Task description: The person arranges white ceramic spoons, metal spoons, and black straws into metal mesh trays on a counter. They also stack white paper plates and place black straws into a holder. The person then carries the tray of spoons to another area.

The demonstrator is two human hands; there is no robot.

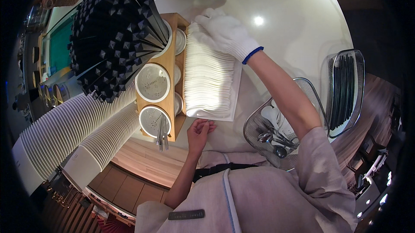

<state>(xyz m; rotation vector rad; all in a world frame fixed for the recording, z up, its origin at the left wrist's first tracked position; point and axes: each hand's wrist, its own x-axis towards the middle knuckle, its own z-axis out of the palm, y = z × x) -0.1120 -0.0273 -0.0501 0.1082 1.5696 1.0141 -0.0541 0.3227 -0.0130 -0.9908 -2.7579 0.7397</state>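
A white tray point(237, 98) holds a long row of nested white spoons point(209, 80). My right hand point(223, 31), in a white knit glove with a blue cuff, rests over the far end of the row. Its fingertips are partly hidden, so I cannot tell whether it grips any spoon. Bare and loosely bent, my left hand point(198, 134) is close to the tray's near edge, with nothing visible in it. Along the tray's left side stands a wooden holder point(176, 126) with white perforated cups point(153, 82).
Black chopsticks point(110, 41) fan out of the holder's far cup. Tall stacks of white cups or bowls point(77, 129) lean at left. A wire basket point(249, 129) of spoons and ladles sits at right, beside another basket point(358, 103) of dark chopsticks. The counter point(291, 28) has a curved edge.
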